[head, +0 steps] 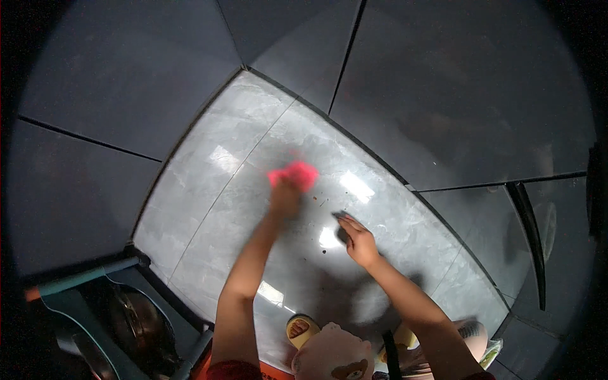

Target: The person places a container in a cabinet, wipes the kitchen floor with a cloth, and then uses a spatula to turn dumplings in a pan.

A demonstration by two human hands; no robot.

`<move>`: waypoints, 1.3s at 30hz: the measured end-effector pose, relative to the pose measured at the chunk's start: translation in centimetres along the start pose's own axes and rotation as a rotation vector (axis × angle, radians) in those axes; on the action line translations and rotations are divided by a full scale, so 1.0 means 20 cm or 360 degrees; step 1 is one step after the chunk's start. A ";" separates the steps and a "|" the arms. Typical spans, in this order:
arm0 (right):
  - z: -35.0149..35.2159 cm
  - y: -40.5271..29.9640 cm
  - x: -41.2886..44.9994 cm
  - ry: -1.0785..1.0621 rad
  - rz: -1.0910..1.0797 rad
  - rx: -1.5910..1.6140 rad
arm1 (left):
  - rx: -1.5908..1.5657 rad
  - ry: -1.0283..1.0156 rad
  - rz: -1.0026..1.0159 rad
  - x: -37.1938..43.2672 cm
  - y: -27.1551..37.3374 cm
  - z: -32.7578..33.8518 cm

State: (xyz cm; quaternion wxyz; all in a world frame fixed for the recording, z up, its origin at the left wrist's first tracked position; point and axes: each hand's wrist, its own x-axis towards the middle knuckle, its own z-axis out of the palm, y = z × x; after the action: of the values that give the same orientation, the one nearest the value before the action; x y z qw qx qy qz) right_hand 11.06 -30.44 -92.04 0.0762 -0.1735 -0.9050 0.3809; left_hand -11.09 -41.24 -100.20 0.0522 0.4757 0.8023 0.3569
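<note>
My left hand (pixel 285 197), blurred, is shut on a bright pink cloth (pixel 300 175) over the grey marbled floor tiles (pixel 204 180). To its right and nearer my body, my right hand (pixel 357 235) is low over the same floor, palm down, fingers pointing up-left. Something dark shows beside its fingertips; whether it is a held thing or shadow I cannot tell. Small dark crumbs (pixel 324 251) lie on the tiles between and around my hands.
Dark panels (pixel 456 104) border the floor on both sides, with a black curved handle (pixel 529 242) at the right. A teal-edged rack (pixel 90 280) holding a dark pan (pixel 137 323) stands lower left. Yellow slippers (pixel 297 339) and a plush bear-like item (pixel 332 354) are at the bottom.
</note>
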 end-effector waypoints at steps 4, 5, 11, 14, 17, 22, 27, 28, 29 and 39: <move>-0.11 0.07 -0.11 0.0130 0.0139 -0.0072 | -0.0340 -0.0195 0.0244 -0.28 0.22 0.08; -0.12 0.08 -0.11 0.0133 0.0134 -0.0063 | -0.0661 -0.0109 -0.0032 -0.27 0.17 0.07; -0.11 0.19 -0.27 0.0242 0.0291 0.0049 | 0.0557 0.0549 -0.0632 0.02 -0.08 -0.18; -0.17 0.21 -0.33 0.0268 0.0375 0.0036 | -0.0234 0.0040 -0.0627 -0.02 0.18 0.11; -0.19 0.21 -0.36 0.0317 0.0378 0.0032 | -0.0860 -0.0249 -0.0151 -0.13 0.27 0.29; -0.28 0.29 -0.47 0.0232 0.0480 -0.0010 | 0.0224 0.0444 -0.0416 0.31 0.29 0.28; -0.34 0.23 -0.45 0.0178 0.0496 -0.0055 | 0.0321 0.0322 -0.0322 0.58 0.29 0.46; -0.36 0.22 -0.44 0.0168 0.0517 -0.0053 | 0.0302 0.0318 -0.0323 0.59 0.35 0.52; -0.37 0.21 -0.44 0.0157 0.0535 -0.0048 | 0.0200 0.0212 -0.0246 0.60 0.41 0.58; -0.37 0.28 -0.47 0.0210 0.0512 -0.0030 | -0.0719 -0.0947 0.0879 0.12 0.55 0.46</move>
State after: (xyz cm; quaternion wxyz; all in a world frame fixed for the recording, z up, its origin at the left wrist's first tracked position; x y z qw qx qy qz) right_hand 23.20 -25.41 -90.92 0.0720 -0.3414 -0.8621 0.3674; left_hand -0.53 -31.29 -99.48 0.2855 0.7299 0.4979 0.3712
